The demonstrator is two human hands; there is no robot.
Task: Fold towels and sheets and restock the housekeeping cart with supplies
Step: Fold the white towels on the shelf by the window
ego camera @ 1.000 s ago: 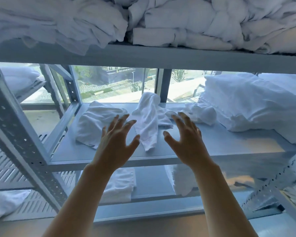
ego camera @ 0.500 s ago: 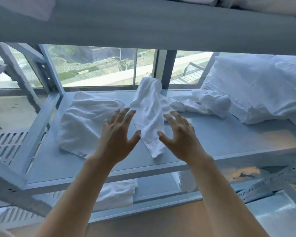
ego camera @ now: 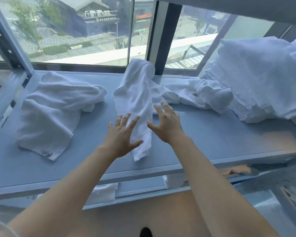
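Observation:
A crumpled white towel lies lengthwise in the middle of a grey metal shelf, its far end humped up. My left hand hovers with fingers spread at the towel's near left side. My right hand is spread at its near right side, fingertips at the cloth. Neither hand grips it. A larger rumpled white towel lies on the shelf to the left. Another twisted white towel lies to the right.
A big pile of white linen fills the shelf's right end. A window runs behind the shelf. A slotted metal upright stands at the left. Folded white cloth shows on a lower shelf. An upper shelf's edge hangs overhead.
My view has moved closer and lower under the upper shelf. Both open hands have reached forward and come together around the near end of the middle towel.

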